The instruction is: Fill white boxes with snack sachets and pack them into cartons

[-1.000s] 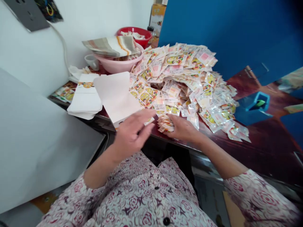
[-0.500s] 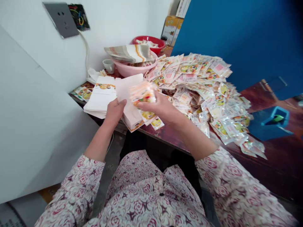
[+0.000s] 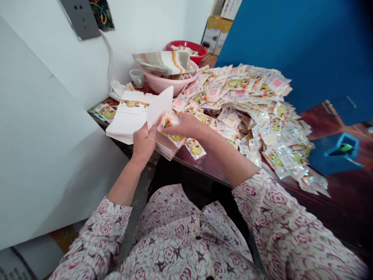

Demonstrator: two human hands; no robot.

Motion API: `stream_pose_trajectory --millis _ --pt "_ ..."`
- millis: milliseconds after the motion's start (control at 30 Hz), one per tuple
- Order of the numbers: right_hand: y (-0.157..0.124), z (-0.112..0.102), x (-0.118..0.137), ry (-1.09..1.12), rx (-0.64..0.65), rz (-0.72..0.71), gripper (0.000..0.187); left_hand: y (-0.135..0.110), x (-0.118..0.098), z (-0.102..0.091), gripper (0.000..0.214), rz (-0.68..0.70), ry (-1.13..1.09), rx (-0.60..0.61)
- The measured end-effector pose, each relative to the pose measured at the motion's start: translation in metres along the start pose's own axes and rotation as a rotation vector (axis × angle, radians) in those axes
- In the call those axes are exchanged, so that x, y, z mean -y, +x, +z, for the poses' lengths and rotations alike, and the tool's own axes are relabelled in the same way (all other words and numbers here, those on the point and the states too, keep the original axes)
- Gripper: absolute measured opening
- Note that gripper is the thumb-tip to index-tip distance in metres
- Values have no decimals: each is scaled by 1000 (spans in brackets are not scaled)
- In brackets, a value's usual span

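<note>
My left hand (image 3: 145, 140) grips an open white carton (image 3: 164, 146) near the table's front edge, its thumb beside the raised flap (image 3: 160, 105). With fingers closed round a stack of printed sachets (image 3: 169, 121), my right hand (image 3: 185, 125) is at the carton's mouth. The stack's lower part is at the opening; how deep it goes is hidden. A single sachet (image 3: 195, 149) lies at the table edge just right of the carton. Flat white cartons (image 3: 129, 118) with an orange print are piled to the left of my left hand.
A large heap of sachets (image 3: 241, 101) spreads over the table to the right. Behind stand a pink basin (image 3: 170, 83) with folded printed sheets on top, a red basin (image 3: 201, 49) and a white cup (image 3: 136, 77). A blue holder (image 3: 335, 153) sits far right.
My right hand has brought the stack of sachets down and left, from above the carton to its opening. My left hand still holds the carton. The view has shifted slightly.
</note>
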State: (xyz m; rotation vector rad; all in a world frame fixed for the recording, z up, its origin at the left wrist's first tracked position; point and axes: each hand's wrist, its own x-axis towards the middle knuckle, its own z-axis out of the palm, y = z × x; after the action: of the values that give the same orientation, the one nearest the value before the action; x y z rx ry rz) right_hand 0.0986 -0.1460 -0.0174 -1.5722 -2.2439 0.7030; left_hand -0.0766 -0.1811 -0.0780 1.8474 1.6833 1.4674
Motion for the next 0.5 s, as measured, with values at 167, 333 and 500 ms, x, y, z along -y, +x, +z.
stream_pose_trajectory --millis 167,333,500 --pt "-1 25 5 -222 -171 16 56 -1 -11 7 41 -17 42 -13" --pt "4 38 6 -179 -143 -10 60 0 -13 7 40 -18 56 -31" --pt "1 47 -2 -246 -94 -5 67 1 -13 8 38 4 34 -28"
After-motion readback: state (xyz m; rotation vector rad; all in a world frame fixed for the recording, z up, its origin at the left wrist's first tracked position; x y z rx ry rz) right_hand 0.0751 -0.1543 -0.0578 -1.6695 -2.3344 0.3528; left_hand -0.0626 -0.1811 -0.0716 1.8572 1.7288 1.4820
